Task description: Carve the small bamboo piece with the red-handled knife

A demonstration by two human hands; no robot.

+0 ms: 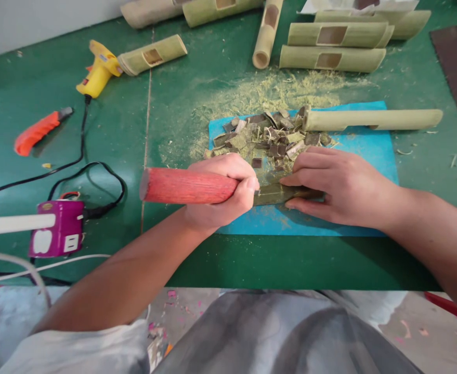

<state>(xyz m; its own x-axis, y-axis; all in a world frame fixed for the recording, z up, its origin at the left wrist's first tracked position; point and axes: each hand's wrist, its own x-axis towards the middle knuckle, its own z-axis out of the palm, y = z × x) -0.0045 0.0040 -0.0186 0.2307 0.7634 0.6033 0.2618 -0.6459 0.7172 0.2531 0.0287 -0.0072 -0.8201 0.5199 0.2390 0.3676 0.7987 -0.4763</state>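
Observation:
My left hand (228, 179) is closed around a thick red wooden handle (189, 186); the tool's working end is mostly hidden at my fingers. It meets the left end of a dark green bamboo piece (271, 195) lying on a blue mat (251, 226). My right hand (329, 182) pinches the bamboo piece's right part between thumb and fingers. Just beyond both hands is a heap of cut bamboo chips (275, 135). A pale bamboo tube (400, 119) rests across the mat's far edge.
Several bamboo tubes with cut windows (331, 58) lie along the back of the green table (290, 265). On the left are a yellow glue gun (99, 70), an orange utility knife (41, 132) and a purple power socket (62, 228) with cords. Sawdust (267, 93) covers the table behind the mat.

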